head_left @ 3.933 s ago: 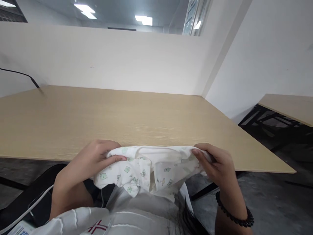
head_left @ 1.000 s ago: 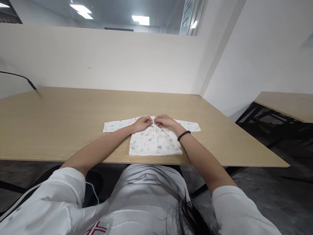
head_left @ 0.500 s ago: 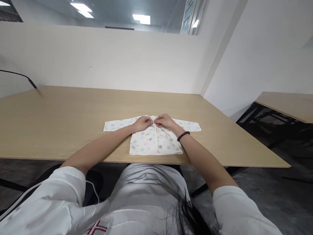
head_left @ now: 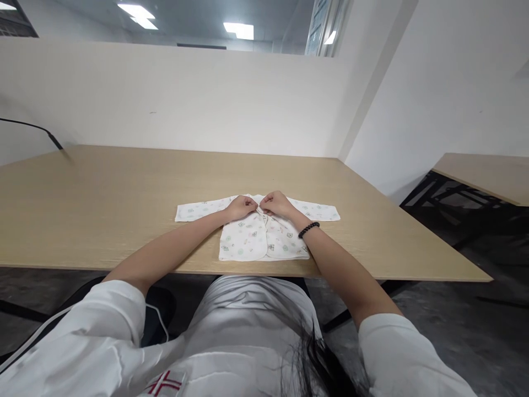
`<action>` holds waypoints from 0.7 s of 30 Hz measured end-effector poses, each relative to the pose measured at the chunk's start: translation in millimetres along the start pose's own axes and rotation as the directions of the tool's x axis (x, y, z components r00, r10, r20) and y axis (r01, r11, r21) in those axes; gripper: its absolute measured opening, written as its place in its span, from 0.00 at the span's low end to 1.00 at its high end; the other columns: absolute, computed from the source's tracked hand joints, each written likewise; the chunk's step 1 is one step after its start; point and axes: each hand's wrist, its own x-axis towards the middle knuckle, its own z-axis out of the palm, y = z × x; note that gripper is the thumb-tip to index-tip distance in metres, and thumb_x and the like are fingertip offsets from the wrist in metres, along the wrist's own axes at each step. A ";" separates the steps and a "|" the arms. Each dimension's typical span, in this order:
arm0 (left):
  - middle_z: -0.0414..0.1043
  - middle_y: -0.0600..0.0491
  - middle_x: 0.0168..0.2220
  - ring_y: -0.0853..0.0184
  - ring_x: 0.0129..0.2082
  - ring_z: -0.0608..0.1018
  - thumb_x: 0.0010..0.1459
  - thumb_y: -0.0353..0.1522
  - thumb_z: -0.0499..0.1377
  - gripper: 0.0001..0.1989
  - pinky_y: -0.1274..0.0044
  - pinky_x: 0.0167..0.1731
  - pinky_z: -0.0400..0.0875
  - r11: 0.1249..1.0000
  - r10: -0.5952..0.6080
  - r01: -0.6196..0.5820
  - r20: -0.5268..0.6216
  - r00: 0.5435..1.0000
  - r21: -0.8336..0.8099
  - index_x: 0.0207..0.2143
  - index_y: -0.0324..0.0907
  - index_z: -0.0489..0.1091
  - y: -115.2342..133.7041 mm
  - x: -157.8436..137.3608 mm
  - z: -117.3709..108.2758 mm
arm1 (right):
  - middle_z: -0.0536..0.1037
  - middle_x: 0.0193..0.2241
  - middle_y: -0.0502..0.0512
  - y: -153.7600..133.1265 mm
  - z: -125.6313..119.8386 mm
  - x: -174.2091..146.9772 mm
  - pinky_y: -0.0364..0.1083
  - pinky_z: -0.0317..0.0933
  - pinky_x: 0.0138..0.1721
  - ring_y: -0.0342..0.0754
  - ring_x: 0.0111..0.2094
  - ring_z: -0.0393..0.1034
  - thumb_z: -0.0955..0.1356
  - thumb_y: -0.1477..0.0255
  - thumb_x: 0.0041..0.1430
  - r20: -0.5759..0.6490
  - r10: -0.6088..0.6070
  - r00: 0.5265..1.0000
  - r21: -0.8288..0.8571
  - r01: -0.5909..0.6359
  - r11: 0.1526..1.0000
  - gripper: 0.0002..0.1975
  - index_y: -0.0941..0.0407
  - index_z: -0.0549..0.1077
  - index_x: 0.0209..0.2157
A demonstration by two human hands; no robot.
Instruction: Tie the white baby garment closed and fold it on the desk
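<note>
A small white baby shirt (head_left: 243, 241) with a printed pattern lies spread on the wooden table, its sleeves stretched out to both sides and its hem near the front edge. My left hand (head_left: 241, 208) pinches the left front edge just below the neckline. Opposite it, almost touching, my right hand (head_left: 276, 204) grips the other front edge between thumb and fingers. The fabric between the fingertips is slightly raised; any fastener there is too small to make out. Below the hands the two front panels meet along the middle.
The light wooden table (head_left: 124, 182) runs back to a white wall (head_left: 206, 99). At the far left a thin black cable-like rod (head_left: 41, 129) reaches over the tabletop. A second table (head_left: 487, 173) stands to the right, past a gap.
Both hands stay at the neckline, with only tiny finger shifts; a small loop of fabric below the fingertips looks flatter now. The shirt lies in the same place.
</note>
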 end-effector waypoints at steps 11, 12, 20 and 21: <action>0.69 0.57 0.22 0.71 0.23 0.69 0.47 0.36 0.63 0.08 0.79 0.25 0.62 0.997 0.064 -0.064 -0.021 0.998 -0.034 0.27 0.39 0.72 0.2 -3.9 3.9 | 0.75 0.18 0.54 6.6 -9.9 6.0 0.36 0.67 0.22 0.40 0.19 0.69 0.70 0.79 0.56 0.187 0.142 0.972 0.168 -0.174 0.970 0.06 0.62 0.73 0.25; 0.69 0.58 0.23 0.71 0.23 0.69 0.47 0.36 0.63 0.08 0.79 0.26 0.62 0.997 0.068 -0.069 -0.028 0.997 -0.031 0.27 0.40 0.72 0.7 -4.5 4.0 | 0.75 0.19 0.54 6.9 -10.8 6.0 0.36 0.67 0.22 0.40 0.20 0.70 0.71 0.78 0.56 0.195 0.146 0.970 0.179 -0.182 0.967 0.06 0.62 0.73 0.26; 0.73 0.55 0.26 0.68 0.27 0.73 0.50 0.39 0.64 0.12 0.77 0.28 0.64 0.990 0.107 -0.097 -0.092 0.990 0.102 0.33 0.41 0.72 0.6 -6.2 -0.5 | 0.75 0.22 0.51 1.1 -11.0 2.3 0.35 0.63 0.22 0.37 0.20 0.67 0.71 0.78 0.56 0.143 0.114 0.983 0.138 -0.134 0.981 0.03 0.61 0.74 0.28; 0.73 0.55 0.26 0.68 0.27 0.73 0.51 0.39 0.62 0.11 0.77 0.28 0.64 0.984 0.122 -0.108 -0.089 0.989 0.141 0.33 0.41 0.72 0.3 -6.3 -1.9 | 0.75 0.21 0.50 -0.1 -11.1 0.7 0.36 0.61 0.21 0.37 0.20 0.66 0.72 0.77 0.55 0.145 0.099 0.984 0.121 -0.117 0.986 0.03 0.60 0.74 0.29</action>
